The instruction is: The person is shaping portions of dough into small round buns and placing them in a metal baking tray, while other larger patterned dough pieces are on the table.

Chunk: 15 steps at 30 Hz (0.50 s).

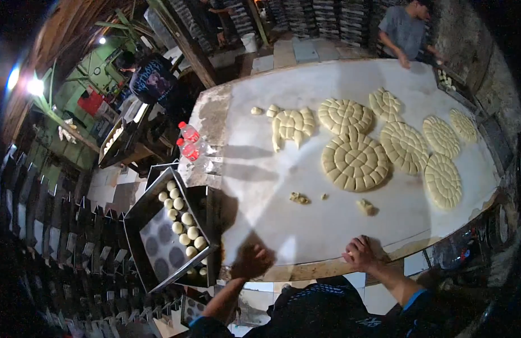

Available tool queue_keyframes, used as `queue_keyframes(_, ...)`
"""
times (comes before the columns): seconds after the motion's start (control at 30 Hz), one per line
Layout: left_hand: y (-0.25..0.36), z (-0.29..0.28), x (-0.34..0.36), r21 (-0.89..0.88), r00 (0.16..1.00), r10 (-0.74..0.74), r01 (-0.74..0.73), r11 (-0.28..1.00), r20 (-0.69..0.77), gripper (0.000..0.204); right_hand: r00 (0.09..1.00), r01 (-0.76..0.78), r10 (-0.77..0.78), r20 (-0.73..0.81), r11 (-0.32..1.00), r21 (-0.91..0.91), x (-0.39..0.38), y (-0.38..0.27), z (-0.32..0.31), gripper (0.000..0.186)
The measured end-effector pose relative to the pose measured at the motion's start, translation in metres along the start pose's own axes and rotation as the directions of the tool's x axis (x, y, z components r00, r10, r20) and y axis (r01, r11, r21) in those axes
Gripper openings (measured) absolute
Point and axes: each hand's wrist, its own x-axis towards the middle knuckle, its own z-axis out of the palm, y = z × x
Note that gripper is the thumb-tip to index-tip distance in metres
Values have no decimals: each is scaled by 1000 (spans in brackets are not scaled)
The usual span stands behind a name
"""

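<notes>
My left hand [252, 261] is over the near left edge of the pale table [260, 219], close to the tray. Its fingers are curled, and shadow hides whatever lies under them. My right hand [360, 253] rests at the near edge with fingers bent round a pale bit of dough [346, 258], mostly covered. Beyond the hands lie small dough scraps [299, 198] and a dough lump [365, 207]. Farther back, a round dough slab [355, 162] is scored into many pieces, with several similar slabs [404, 147] around it. A partly divided slab [292, 125] sits at the far left.
A deep metal tray [137, 239] left of the table holds several dough balls [187, 218] along its right side. Two red-capped bottles [188, 141] stand on the table's left edge. One person [405, 34] works at the far right corner, another [153, 79] at the left.
</notes>
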Motion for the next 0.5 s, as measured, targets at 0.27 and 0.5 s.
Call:
queue_keyframes(0.27,70,48,123,315,949,165,-75,946,-270,37,997,-76,76,-13,997,-12,128,-30,4,20)
queue_keyframes(0.5,63,47,65,345,936,246,-150,926,-253,19,926,346,-338,170,938,-21,60,60,19,20)
